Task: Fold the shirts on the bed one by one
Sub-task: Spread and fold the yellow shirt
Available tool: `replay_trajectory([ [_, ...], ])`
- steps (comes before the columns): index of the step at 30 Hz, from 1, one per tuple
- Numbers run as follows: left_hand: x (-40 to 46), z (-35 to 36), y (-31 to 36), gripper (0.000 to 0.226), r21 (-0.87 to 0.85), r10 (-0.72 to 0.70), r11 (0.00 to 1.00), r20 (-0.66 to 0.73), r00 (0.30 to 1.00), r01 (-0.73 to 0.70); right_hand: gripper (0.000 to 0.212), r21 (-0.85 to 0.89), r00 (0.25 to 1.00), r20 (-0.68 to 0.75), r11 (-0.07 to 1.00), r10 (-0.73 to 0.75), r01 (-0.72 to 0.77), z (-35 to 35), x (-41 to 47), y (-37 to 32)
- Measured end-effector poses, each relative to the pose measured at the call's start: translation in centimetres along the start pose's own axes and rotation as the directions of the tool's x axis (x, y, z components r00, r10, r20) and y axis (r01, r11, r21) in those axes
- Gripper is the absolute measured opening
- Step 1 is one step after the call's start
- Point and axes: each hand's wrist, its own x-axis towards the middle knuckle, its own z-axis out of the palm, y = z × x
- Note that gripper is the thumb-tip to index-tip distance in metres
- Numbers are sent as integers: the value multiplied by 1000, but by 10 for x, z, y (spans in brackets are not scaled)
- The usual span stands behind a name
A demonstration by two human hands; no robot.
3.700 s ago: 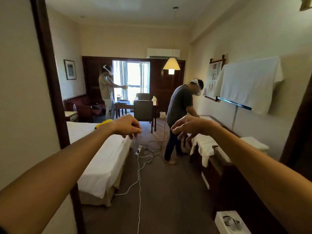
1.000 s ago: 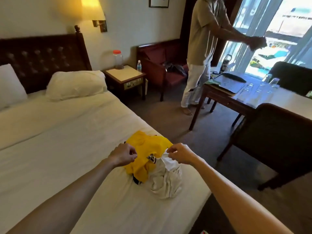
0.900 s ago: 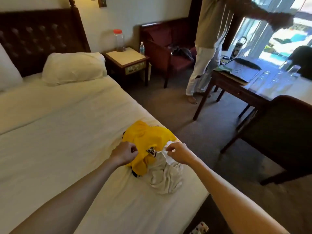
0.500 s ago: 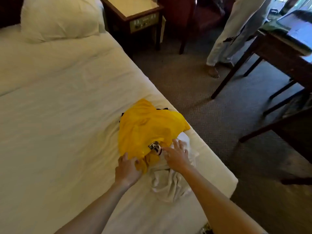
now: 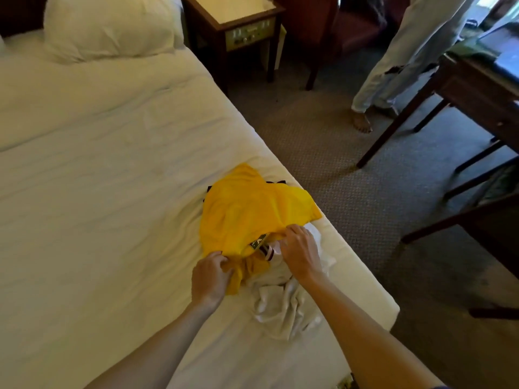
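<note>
Yellow shirt (image 5: 252, 211) gripped by both hands' fingers (image 5: 224, 261), half hiding white shirt (image 5: 283, 307).

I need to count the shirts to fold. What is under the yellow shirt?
A crumpled white shirt sticks out beneath the yellow shirt, and black fabric peeks at its far edge. Anything else is covered.

One head-worn camera looked forward and steeply down, close above the white-sheeted bed (image 5: 112, 192), its edge running toward five o'clock.
</note>
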Motion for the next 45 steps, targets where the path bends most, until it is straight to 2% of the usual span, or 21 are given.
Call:
replay_trajectory([
  [4,-18,-66,19,7,-145,-4,989,-160,987,-20,13,117,986,-148,989,-73,90,-64,0,-42],
  [8,-53,-158,34,13,-218,46,967,-371,927,-135,16,181,944,-283,957,-172,229,-138,-13,-107],
  [11,-90,-238,39,22,-200,125,946,-500,857,-255,25,263,897,-405,917,-177,300,-199,-31,-173],
  [14,-134,-323,36,20,-114,224,925,-609,761,-363,19,255,843,-481,881,-242,398,-261,-58,-246],
  [18,-209,-439,24,19,66,362,883,-728,582,-466,18,302,792,-554,824,-257,479,-338,-108,-352],
  [20,-252,-495,17,25,96,382,851,-788,483,-517,21,356,794,-556,792,-246,495,-371,-135,-405],
  [22,-292,-548,9,31,100,380,830,-822,423,-549,21,371,763,-584,746,-276,554,-400,-161,-454],
  [25,-340,-619,-6,22,64,343,830,-842,417,-554,26,298,710,-602,722,-366,625,-433,-195,-519],
  [29,-388,-692,-29,27,-18,261,858,-845,466,-513,47,156,702,-535,761,-471,629,-460,-229,-579],
  [31,-413,-719,-42,29,32,327,843,-822,466,-536,52,147,691,-528,749,-493,647,-470,-240,-599],
  [33,-438,-743,-55,38,129,403,837,-803,439,-531,53,160,674,-530,720,-514,675,-479,-245,-615],
  [34,-450,-754,-61,44,150,424,836,-787,449,-527,50,170,671,-522,706,-527,688,-482,-247,-623],
  [36,-469,-775,-71,52,173,447,854,-728,521,-491,37,166,665,-484,687,-569,708,-486,-250,-639],
  [38,-480,-792,-80,49,239,455,880,-675,582,-410,31,132,667,-425,688,-611,714,-490,-254,-654],
  [40,-488,-804,-86,41,279,472,872,-699,537,-402,35,109,654,-400,675,-642,729,-496,-256,-665],
  [43,-494,-811,-88,45,260,442,854,-819,366,-450,34,225,600,-550,589,-580,776,-499,-259,-680],
  [44,-493,-813,-88,51,223,396,866,-851,344,-447,33,286,617,-575,574,-538,767,-498,-256,-684],
  [45,-493,-815,-89,57,184,344,895,-864,367,-405,34,334,665,-539,594,-517,732,-496,-255,-688],
])
